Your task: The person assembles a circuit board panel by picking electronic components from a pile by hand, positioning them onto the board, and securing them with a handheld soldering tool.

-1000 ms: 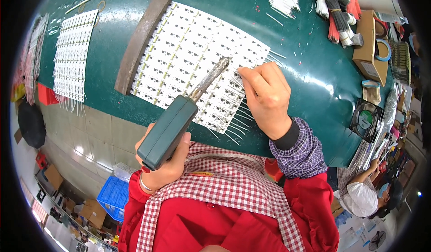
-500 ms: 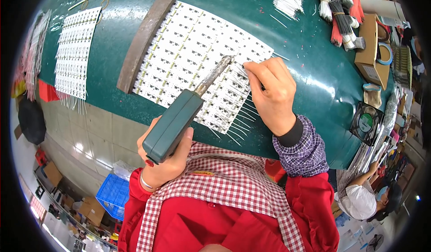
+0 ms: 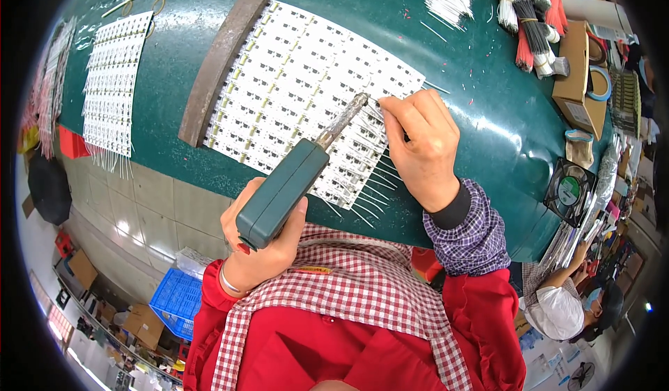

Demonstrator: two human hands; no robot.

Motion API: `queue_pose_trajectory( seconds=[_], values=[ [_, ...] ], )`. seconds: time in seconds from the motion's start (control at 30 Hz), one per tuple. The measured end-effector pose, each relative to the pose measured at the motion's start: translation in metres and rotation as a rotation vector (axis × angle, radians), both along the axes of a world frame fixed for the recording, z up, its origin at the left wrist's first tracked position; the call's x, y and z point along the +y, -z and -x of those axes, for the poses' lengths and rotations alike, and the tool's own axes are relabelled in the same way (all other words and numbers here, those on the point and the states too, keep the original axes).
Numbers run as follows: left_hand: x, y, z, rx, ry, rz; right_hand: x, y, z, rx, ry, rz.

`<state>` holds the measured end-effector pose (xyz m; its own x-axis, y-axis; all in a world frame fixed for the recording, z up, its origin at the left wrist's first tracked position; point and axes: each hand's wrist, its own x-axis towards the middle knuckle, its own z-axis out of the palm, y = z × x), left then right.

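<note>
My left hand is wrapped round the dark green body of a soldering gun. Its metal tip reaches up and right over a large white circuit board panel and ends close to my right fingertips. At the panel's right side my right hand is closed in a pinch. A thin white wire seems to be between thumb and forefinger, though its end is mostly hidden. Several white wires stick out from the panel's right and lower edge. Along the panel's left edge lies a brown bar.
Another wired white panel lies at the left of the green table. Bundled wires, a cardboard box and a black fan are at the right. A blue crate stands below left. Another person sits at far right.
My left hand and the soldering gun have moved slightly right and down, bringing the tip nearer my right fingers. My right hand stays in nearly the same place.
</note>
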<state>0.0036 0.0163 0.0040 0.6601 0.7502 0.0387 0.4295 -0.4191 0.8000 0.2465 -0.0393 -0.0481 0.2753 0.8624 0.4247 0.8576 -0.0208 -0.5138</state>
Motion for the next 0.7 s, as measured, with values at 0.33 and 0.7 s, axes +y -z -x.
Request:
queue_pose_trajectory(
  seconds=[0.33,0.7],
  values=[
    [-0.0092,0.0034,0.0066,-0.065,-0.098,0.092,0.0000,-0.0014,0.0003,-0.007,0.009,0.008],
    [-0.0053,0.0019,-0.0007,-0.023,-0.015,-0.001,-0.0004,-0.0013,0.0006,-0.021,0.005,-0.003]
  ],
)
